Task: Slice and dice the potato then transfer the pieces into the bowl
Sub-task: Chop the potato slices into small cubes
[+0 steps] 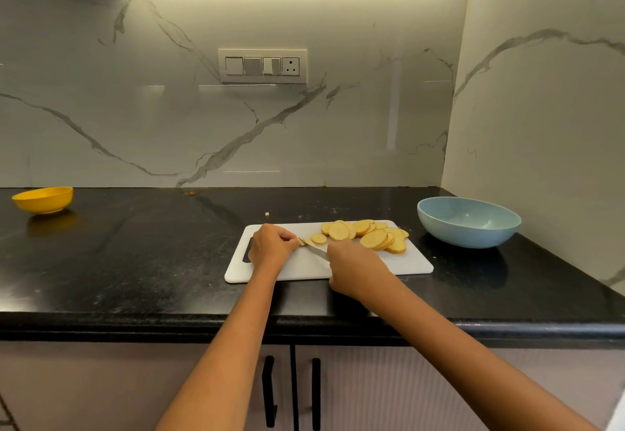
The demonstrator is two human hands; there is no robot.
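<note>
Several round yellow potato slices (pixel 370 234) lie overlapping on the right half of a white cutting board (pixel 304 266). My left hand (pixel 270 244) has curled fingers pinching the last small end of the potato (pixel 302 241) at the board's middle. My right hand (pixel 355 270) grips the handle of a knife (pixel 316 250), whose blade points left and up against that potato end. One small slice (pixel 318 238) lies just right of the blade. A light blue bowl (pixel 468 222) stands on the counter right of the board and holds nothing visible.
A yellow bowl (pixel 44 199) sits at the far left of the black counter (pixel 135 251). A tiny potato scrap (pixel 267 214) lies behind the board. A marble wall closes the right side behind the blue bowl. Cabinet doors with black handles (pixel 269 393) hang below the counter edge.
</note>
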